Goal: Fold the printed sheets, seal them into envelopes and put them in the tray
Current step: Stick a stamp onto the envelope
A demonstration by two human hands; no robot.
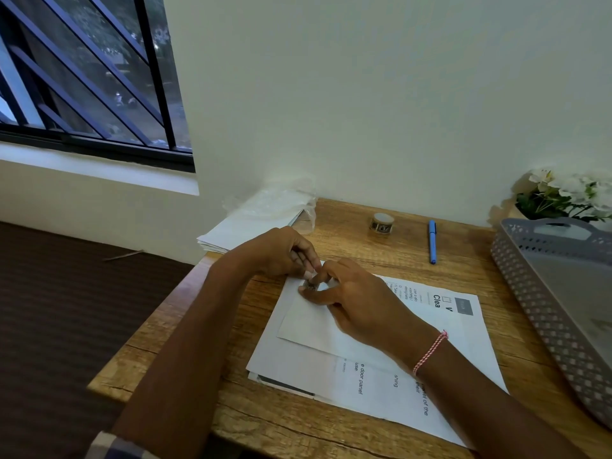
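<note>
Both hands, the left hand (284, 253) and right hand (357, 303), pinch a small sticker (310, 284) together on the envelope (308, 323), which lies atop the printed sheets (374, 379) left of the tray (536, 293).

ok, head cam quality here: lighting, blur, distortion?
Head view: dim, flat indoor light, soft shadows under the hands; wide-angle bends the tray and the window bars; the print on the sheets is only partly readable; the flowers are slightly overexposed.
</note>
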